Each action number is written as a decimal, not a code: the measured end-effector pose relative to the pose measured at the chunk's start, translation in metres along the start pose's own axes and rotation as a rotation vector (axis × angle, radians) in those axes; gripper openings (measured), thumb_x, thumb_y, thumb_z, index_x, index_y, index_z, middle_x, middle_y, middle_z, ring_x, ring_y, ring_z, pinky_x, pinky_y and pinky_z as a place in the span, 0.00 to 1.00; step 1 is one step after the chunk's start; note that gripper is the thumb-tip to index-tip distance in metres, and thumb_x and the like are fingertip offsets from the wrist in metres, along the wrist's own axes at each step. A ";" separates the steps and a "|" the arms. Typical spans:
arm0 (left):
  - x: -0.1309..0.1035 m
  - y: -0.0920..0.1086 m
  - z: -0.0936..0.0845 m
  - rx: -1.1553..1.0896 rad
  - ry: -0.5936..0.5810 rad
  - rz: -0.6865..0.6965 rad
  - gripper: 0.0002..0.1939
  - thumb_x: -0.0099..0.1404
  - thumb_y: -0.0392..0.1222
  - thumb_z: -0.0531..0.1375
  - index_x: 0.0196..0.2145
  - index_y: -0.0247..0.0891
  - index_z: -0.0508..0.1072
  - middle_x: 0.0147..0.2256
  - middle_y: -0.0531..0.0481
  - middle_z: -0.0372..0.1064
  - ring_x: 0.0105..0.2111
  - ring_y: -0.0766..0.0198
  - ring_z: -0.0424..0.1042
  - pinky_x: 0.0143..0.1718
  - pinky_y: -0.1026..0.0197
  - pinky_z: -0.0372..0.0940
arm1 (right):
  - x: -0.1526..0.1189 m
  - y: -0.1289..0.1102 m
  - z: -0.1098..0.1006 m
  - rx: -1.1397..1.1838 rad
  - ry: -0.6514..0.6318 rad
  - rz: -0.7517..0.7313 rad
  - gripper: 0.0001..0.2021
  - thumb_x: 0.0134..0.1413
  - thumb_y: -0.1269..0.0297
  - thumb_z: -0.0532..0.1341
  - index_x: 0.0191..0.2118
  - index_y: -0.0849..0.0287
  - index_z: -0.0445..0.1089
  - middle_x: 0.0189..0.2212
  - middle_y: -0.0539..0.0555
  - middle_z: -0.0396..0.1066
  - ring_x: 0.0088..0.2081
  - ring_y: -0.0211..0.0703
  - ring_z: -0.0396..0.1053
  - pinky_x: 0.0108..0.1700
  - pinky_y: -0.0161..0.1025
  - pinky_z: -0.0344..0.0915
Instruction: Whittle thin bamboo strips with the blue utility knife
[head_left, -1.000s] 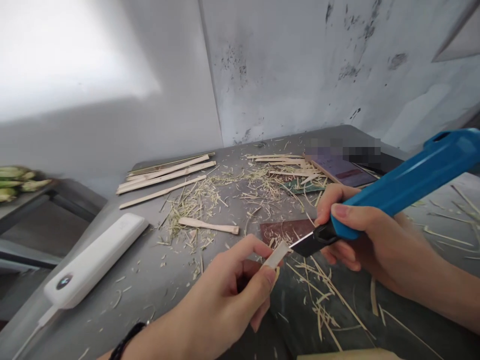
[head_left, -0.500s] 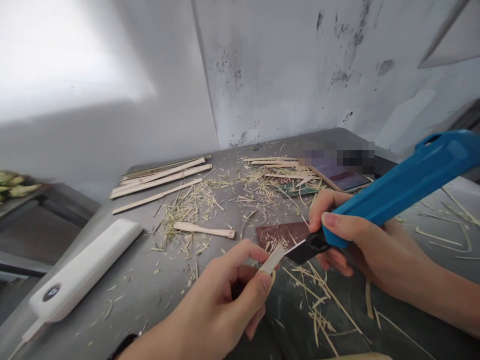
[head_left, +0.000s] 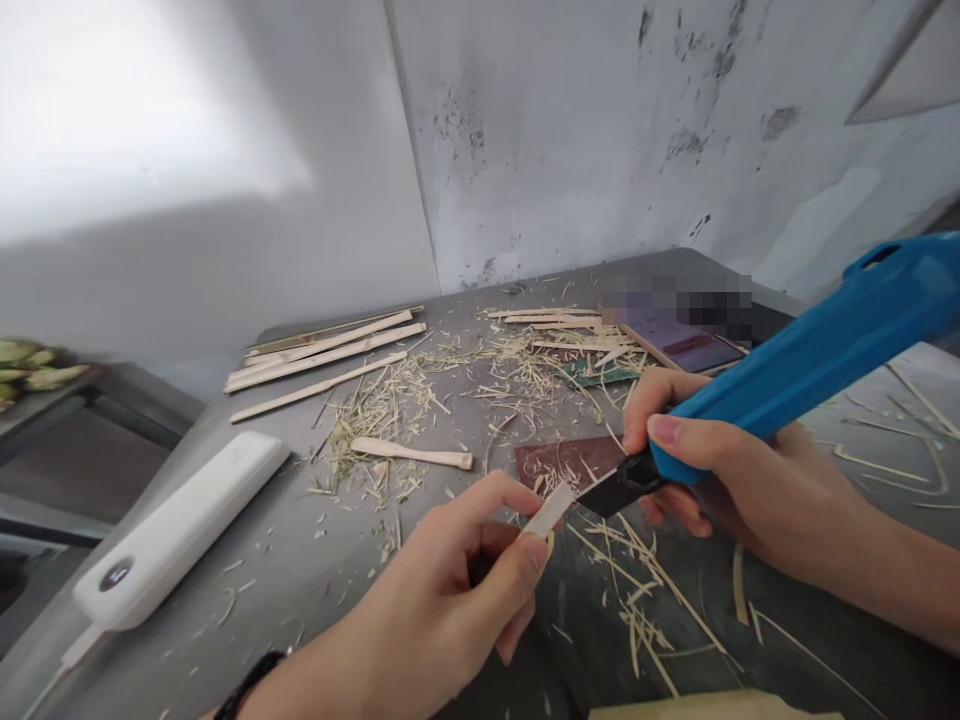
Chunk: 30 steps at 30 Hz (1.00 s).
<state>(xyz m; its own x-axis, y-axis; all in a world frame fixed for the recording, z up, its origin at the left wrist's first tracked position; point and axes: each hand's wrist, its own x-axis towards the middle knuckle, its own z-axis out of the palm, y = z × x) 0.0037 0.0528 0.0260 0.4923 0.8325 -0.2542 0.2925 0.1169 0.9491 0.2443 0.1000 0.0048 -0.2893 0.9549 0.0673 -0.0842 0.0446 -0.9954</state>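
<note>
Between thumb and fingers, my left hand [head_left: 457,590] pinches a short pale strip of wood or bamboo [head_left: 550,510], its free end pointing up and right. My right hand [head_left: 720,480] is closed round the blue handle of a utility knife [head_left: 795,360]. The dark blade reaches left, its tip right beside the end of the strip; whether they touch I cannot tell. Behind the blade lies a reddish-brown sheet [head_left: 566,462] with shavings on it. A carved pale stick [head_left: 412,454] rests on the table beyond my left hand.
Long pale strips [head_left: 330,355] lie at the back left, more [head_left: 551,318] at the back centre. Shavings [head_left: 390,405] litter the grey table [head_left: 300,530]. A phone [head_left: 679,338] is at the back right. On the left are a white power bank [head_left: 180,530] with a cable and a side table [head_left: 97,420].
The knife tip has shifted slightly up and right, a little away from the strip's end. My left hand keeps its pinch. The whole view has moved slightly.
</note>
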 end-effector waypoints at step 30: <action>-0.001 0.010 -0.002 0.504 -0.200 -0.019 0.12 0.78 0.46 0.51 0.50 0.46 0.73 0.22 0.61 0.60 0.21 0.71 0.54 0.24 0.67 0.53 | -0.009 -0.035 -0.007 -0.837 -0.472 -0.462 0.02 0.64 0.67 0.61 0.37 0.53 0.69 0.24 0.44 0.69 0.24 0.33 0.67 0.26 0.32 0.61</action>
<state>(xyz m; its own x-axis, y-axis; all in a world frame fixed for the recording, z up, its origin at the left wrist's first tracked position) 0.0044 0.0546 0.0358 0.6152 0.7074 -0.3480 0.6359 -0.1843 0.7494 0.2563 0.0917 0.0390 -0.7519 0.5915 0.2911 0.3497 0.7322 -0.5844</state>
